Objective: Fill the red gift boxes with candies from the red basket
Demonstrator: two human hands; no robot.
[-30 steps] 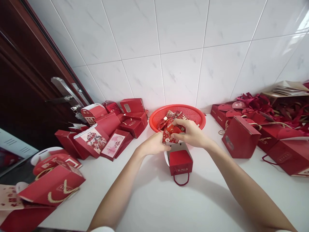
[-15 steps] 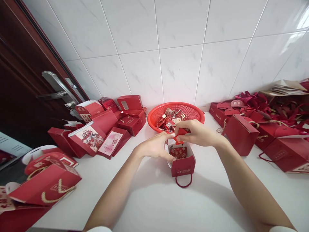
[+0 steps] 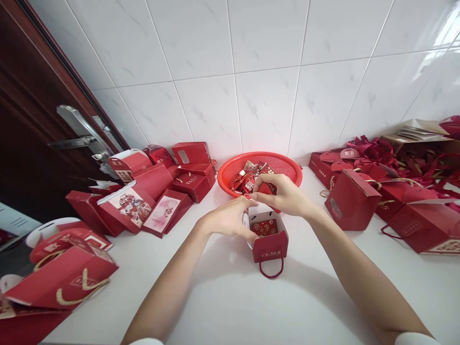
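A small red box (image 3: 270, 249) with a dark red cord handle stands open on the white table; a patterned red packet (image 3: 264, 227) lies inside. Around the box's left side and far edge is my left hand (image 3: 230, 218), thumb and fingers gripping it. Above the box's far edge, my right hand (image 3: 282, 194) pinches near a plain red piece (image 3: 265, 188) that its fingers partly hide. Just beyond both hands sits a red plastic basket (image 3: 230, 168) holding several wrapped sweets (image 3: 247, 178).
Several red gift boxes (image 3: 194, 182) stand at the back left, with a rope-handled one (image 3: 68, 273) nearer. More red boxes (image 3: 354, 199) and dark red ribbons (image 3: 373, 151) fill the right. A tiled wall (image 3: 266, 105) rises behind; a dark door (image 3: 32, 120) stands left.
My right hand has shifted slightly left and up at the box's far edge, and the red piece is now higher, away from the opening. My left hand stays on the box.
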